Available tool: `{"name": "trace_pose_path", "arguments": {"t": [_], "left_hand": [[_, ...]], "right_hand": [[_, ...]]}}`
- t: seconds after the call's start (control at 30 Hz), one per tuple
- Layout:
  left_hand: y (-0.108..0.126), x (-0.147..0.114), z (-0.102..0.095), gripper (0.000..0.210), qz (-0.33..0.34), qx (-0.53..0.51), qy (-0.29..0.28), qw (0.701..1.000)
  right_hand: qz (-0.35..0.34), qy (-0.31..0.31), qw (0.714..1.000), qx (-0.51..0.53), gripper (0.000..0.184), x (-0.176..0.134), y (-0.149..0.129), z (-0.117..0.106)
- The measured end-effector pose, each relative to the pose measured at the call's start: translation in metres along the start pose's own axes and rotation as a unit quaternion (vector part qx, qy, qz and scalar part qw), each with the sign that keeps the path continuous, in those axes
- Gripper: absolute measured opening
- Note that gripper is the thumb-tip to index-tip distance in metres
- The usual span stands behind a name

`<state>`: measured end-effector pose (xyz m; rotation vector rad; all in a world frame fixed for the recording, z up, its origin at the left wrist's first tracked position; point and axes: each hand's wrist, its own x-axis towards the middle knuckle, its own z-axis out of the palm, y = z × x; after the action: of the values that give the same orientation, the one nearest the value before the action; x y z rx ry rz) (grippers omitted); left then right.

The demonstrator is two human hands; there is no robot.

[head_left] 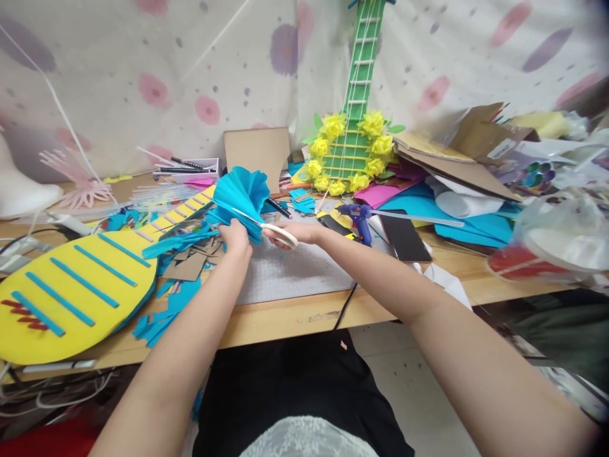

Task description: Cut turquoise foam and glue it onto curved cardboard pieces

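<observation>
My left hand (236, 238) is closed on a piece of blue crepe paper (242, 190), which fans out wide above the fingers. From the right, my right hand (292, 233) grips a pair of white-handled scissors (281, 236). The scissor blades point left and lie against the folded blue paper; whether they are open is hard to tell. Both hands are over a grey cutting mat (295, 276). To the left lies a yellow paper guitar (80, 285) with blue strips, and its neck runs behind the blue paper.
A green paper guitar (359, 95) ringed with yellow flowers stands at the back. Right of the mat are a purple glue gun (359, 219), a black phone (404, 236) and a plastic tub (537, 254). Blue scraps (174, 311) and cardboard (257, 149) clutter the left and back.
</observation>
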<state>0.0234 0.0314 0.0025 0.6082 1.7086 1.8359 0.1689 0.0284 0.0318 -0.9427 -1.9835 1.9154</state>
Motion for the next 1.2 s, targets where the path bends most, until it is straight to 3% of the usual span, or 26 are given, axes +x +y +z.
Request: {"name": "trace_pose_path", "arguments": {"t": [0.1, 0.3, 0.57, 0.8, 1.0, 1.2], "left_hand": [[0.003, 0.0, -0.002, 0.035, -0.041, 0.004, 0.016, 0.999], [0.006, -0.001, -0.005, 0.034, -0.061, 0.019, 0.025, 0.998], [-0.006, 0.003, -0.005, 0.034, -0.019, 0.027, 0.002, 0.999], [-0.004, -0.004, -0.004, 0.019, -0.019, 0.048, -0.01, 0.999], [-0.002, -0.004, -0.004, 0.017, -0.01, 0.045, -0.002, 0.999], [-0.002, -0.004, -0.008, 0.016, 0.027, 0.077, -0.004, 0.997]], "right_hand": [[-0.016, 0.012, 1.0, -0.011, 0.043, 0.003, 0.003, -0.002], [-0.046, 0.004, 0.999, -0.025, 0.046, 0.003, 0.006, -0.004], [-0.013, 0.019, 0.999, -0.034, 0.043, 0.006, -0.004, -0.002], [-0.024, 0.031, 0.999, 0.037, 0.042, 0.011, -0.011, 0.006], [-0.069, 0.046, 0.997, -0.006, 0.046, 0.02, 0.003, 0.004], [-0.021, 0.08, 0.996, -0.037, 0.041, 0.022, -0.007, 0.012]]}}
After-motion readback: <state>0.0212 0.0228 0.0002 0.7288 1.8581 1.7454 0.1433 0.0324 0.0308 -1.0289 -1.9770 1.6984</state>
